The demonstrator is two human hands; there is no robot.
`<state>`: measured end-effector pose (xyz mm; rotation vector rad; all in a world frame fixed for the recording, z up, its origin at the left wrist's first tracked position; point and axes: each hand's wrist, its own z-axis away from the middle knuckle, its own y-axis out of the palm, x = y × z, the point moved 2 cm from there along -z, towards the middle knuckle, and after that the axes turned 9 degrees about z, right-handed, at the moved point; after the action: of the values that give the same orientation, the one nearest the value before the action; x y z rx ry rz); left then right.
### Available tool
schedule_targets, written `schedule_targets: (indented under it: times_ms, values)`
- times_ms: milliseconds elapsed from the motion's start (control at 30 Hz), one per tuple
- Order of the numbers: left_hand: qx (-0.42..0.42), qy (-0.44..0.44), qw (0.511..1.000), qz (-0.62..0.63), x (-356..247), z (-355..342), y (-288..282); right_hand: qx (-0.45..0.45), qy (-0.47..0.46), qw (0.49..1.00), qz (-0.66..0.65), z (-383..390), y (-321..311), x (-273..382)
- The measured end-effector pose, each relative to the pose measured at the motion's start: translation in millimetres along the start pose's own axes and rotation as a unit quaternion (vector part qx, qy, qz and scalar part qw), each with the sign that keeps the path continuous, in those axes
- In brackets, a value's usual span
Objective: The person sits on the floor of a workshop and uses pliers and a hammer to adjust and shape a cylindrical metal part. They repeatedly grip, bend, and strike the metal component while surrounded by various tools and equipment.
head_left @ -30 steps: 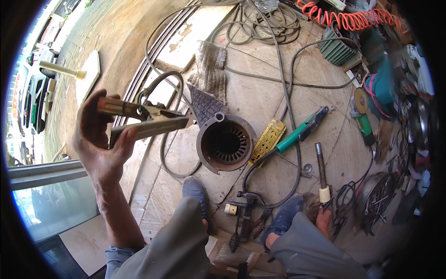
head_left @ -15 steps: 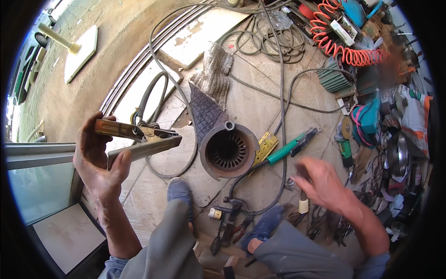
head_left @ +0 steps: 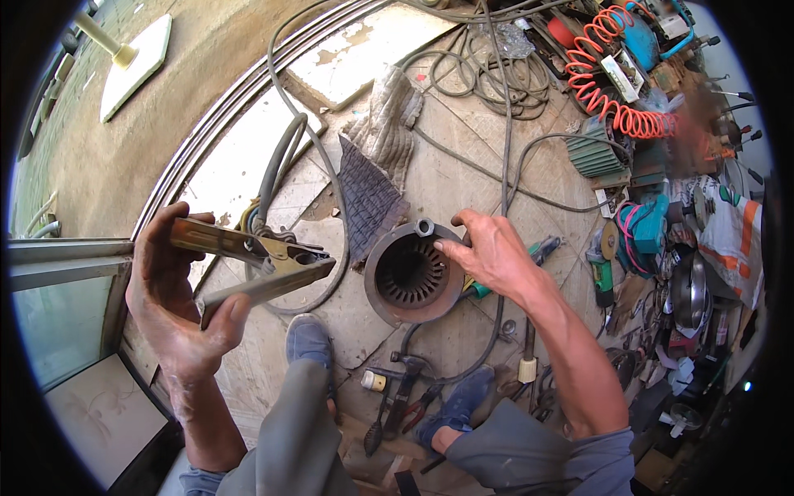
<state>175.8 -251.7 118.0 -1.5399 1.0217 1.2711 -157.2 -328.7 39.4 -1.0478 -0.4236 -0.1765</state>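
My left hand [head_left: 186, 302] is wrapped round the handles of a welding ground clamp [head_left: 285, 281], holding it up at the left with its jaws pointing right. A thick cable runs from the clamp's back end. On the floor ahead of me stands a rusty metal cylinder [head_left: 382, 289] with a slotted grate inside. A steel nut [head_left: 424, 227] sits at the far side of its rim. My right hand [head_left: 504, 260] grips the right far part of that rim between thumb and forefinger. Behind this hand lies a welding electrode holder [head_left: 546, 246], its green handle mostly hidden.
Between my feet lie a hammer [head_left: 404, 393] and red-handled pliers [head_left: 422, 407]. Cables cross the floor. A grey cloth [head_left: 393, 120] lies beyond the cylinder. At right are an angle grinder [head_left: 602, 269], a green motor [head_left: 597, 153], an orange coiled hose [head_left: 637, 122] and crowded tools.
My right hand has moved left and away from me, from above the floor at right to the cylinder's rim. My left hand keeps hold of the ground clamp, and the view has shifted slightly.
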Motion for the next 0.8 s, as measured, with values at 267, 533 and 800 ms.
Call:
schedule_targets:
  times_ms: [267,533,800]
  values:
    - [0.004,0.004,1.0,-0.009,0.5,-0.2,2.0,-0.053,0.007,0.999,-0.004,8.8,27.8,-7.2]
    - [-0.003,0.029,0.999,-0.013,4.0,2.0,-0.2,-0.144,0.124,0.968,-0.161,49.4,63.0,-14.6]
    - [-0.023,0.031,0.999,-0.028,-1.5,5.2,2.7,-0.157,0.293,0.805,-0.491,79.5,106.4,13.0]
